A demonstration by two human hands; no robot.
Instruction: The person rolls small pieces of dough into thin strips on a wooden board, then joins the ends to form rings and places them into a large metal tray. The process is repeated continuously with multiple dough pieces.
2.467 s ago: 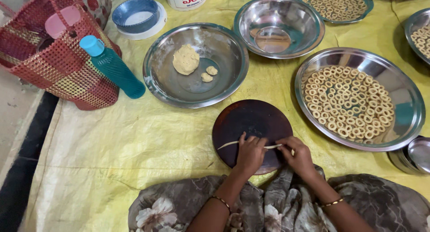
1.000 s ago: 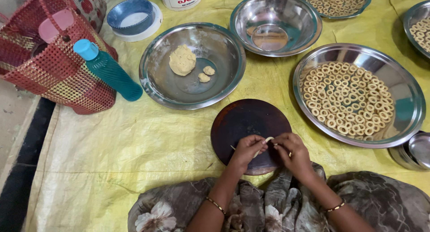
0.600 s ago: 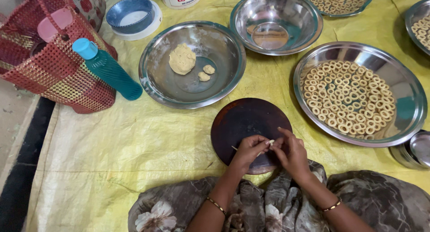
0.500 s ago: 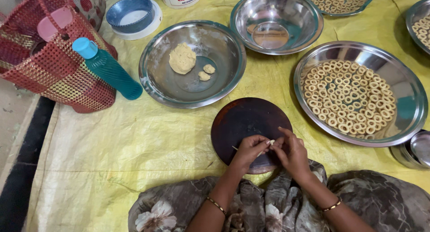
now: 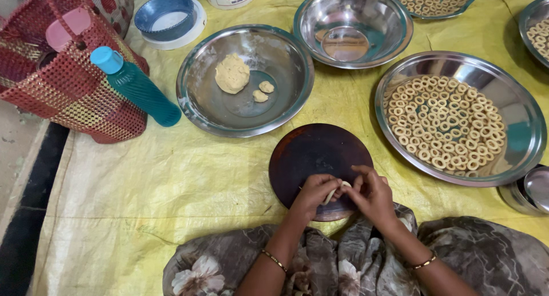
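Dough strand now curled into a ring between both hands at the lower centre of the frame.

On the yellow sheet [image 5: 171, 193], the big steel tray [image 5: 517, 110] at right carries rows of finished dough rings [image 5: 443, 121], and the steel dish [image 5: 286, 96] at upper centre has 1 dough lump [image 5: 231, 73] and 2 small bits. On the dark round board [image 5: 311, 153], the strand lay stretched long 2.5 seconds ago; since then the left hand [image 5: 311, 194] and right hand [image 5: 372, 194] have drawn together. Both sets of fingertips pinch narrowly on the dough piece [image 5: 331, 192], just over the board's near edge. I judge 1 more ring is nearly closed, while the teal bottle [image 5: 137, 89] and red basket [image 5: 63, 78] at upper left sit untouched.
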